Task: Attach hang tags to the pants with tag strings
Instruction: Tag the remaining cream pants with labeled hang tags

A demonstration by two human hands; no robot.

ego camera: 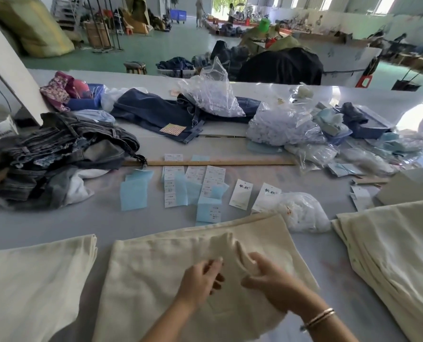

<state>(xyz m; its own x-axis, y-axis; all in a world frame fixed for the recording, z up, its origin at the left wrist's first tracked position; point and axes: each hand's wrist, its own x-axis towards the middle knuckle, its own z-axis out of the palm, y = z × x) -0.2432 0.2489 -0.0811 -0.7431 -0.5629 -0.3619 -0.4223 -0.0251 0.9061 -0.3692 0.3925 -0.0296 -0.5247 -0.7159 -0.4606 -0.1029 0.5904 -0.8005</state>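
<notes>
Head view shows both hands low over a folded pair of cream cotton pants (171, 272) spread on the pale grey table (57, 218). The left hand (200, 277) rests on the cloth with fingers loosely curled; whether it holds a string I cannot tell. Just beside it, the right hand (267, 282), with thin bracelets at the wrist, pinches up a small fold or loop of the cream cloth.

No tag hangs from this pair yet, so I judge the work on it is only starting: finding the spot to thread. To the left of the hands lies another folded cream piece (32, 280); to the right, a stack of folded cream pants (390, 255). Which pile is finished I cannot say.

Beyond the hands lie two white card hang tags (241, 193) with dark brush-style characters at the top, too small to read surely. Touching the right one is a clear plastic bag of white strings (301, 213). Further off sit small white printed labels and pale blue slips (176, 186), print illegible, then a long wooden ruler (218, 162), and farthest, dark blue denim jeans (161, 112) bearing an orange sticker sheet.
</notes>
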